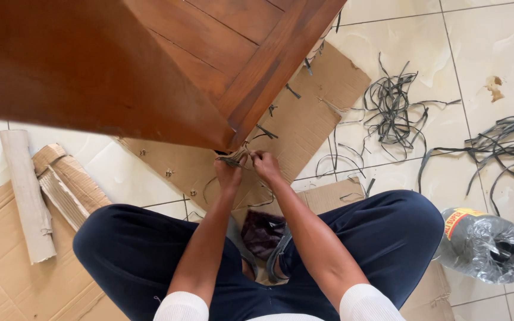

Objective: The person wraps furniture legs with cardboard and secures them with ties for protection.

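Pale glossy floor tiles [483, 53] are spreading across the right and upper right of the frame, catching soft daylight. A flattened brown cardboard sheet [304, 119] is lying at the centre, and more cardboard [1, 267] is covering the lower left corner. A rolled cardboard tube [28, 196] is resting at the left, just beside a torn corrugated piece [66, 184]. Tangles of dark strips [391, 107] are sprawling over the tiles at the upper right, with longer ones [501, 148] trailing at the right edge. A crumpled plastic bag [486, 244] is sitting at the lower right. A small brown stain [495, 88] is marking a tile.

cabinet [150, 65] over cardboard [304, 119] | strips [391, 107] right | roll [28, 196] left
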